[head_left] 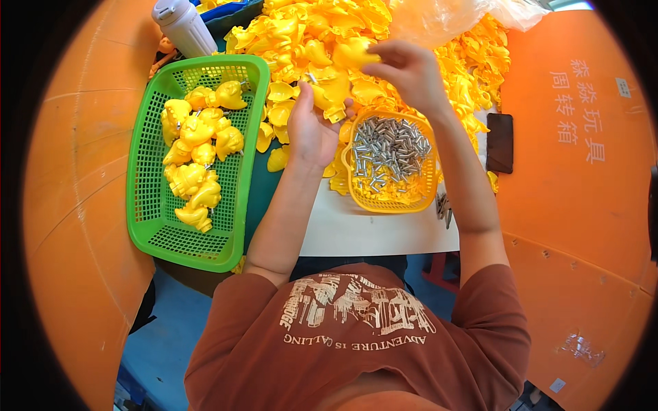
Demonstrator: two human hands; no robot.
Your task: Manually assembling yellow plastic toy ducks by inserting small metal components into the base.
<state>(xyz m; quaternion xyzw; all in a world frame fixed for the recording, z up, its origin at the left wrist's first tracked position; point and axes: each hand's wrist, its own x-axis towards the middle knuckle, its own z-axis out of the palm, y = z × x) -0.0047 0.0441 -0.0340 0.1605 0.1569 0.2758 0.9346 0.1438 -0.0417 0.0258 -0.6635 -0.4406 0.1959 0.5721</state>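
My left hand (314, 133) is closed round a hollow yellow plastic shell (333, 90), with the thumb up along its side. A small silver metal pin (312, 78) shows at this shell's upper left edge. Above the pile, my right hand (413, 74) has its fingertips at the edge of another yellow shell piece (352, 52) and appears to grip it. Just below my right hand sits a yellow basket (392, 206) with many short silver metal pins (391, 147) and some yellow bits in it.
A green basket (140, 198) at the left holds several joined yellow figures (199, 130). A heap of yellow shells (288, 27) covers the far table, beside a clear plastic bag (452, 17). A pale bottle (185, 29) stands far left. A dark phone (500, 143) lies by the orange panel (569, 205).
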